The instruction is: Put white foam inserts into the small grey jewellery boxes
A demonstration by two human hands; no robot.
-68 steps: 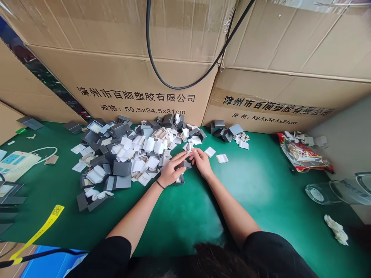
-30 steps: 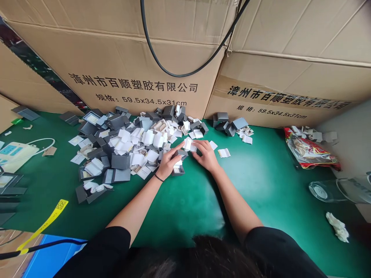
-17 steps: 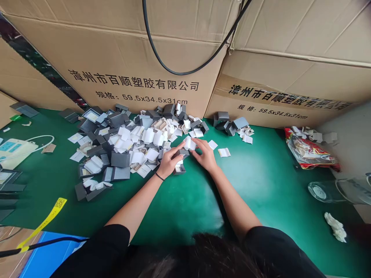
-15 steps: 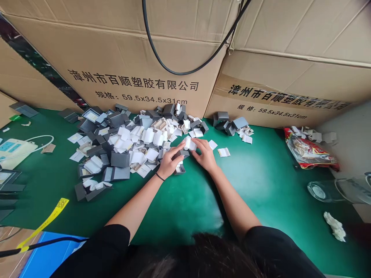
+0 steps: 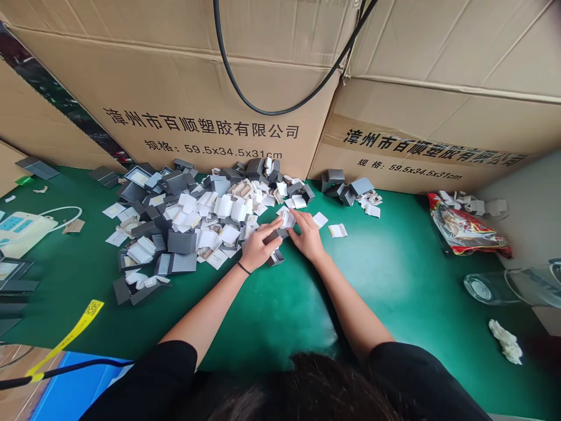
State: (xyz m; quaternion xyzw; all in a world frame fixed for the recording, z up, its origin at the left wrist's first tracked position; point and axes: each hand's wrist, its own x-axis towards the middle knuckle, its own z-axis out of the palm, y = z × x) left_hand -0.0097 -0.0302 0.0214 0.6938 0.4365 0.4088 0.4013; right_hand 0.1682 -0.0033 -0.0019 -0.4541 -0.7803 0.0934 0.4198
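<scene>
Near the table's middle, my left hand [image 5: 258, 247] is closed around a small dark grey box [image 5: 275, 257], its fingers covering much of the box. My right hand [image 5: 307, 235] bends its fingers over the far side, pinching a white folded paper [image 5: 287, 217] at the box's upper edge. How far the paper sits inside the box is hidden by my fingers. Just left of my left hand spreads a large heap of white papers [image 5: 188, 211] mixed with grey boxes [image 5: 182, 241]. Two loose white slips [image 5: 338, 230] lie beyond my right hand.
Big cardboard cartons [image 5: 197, 88] stand along the back, with a black cable [image 5: 280, 111] hanging before them. At right are a red snack bag [image 5: 467, 228], a glass [image 5: 486, 290] and crumpled tissue [image 5: 505, 342]. A white power strip [image 5: 26, 234] is at left.
The grey box has tilted slightly between my hands. My right fingers have shifted a little left over the white paper, which is now lower and more covered.
</scene>
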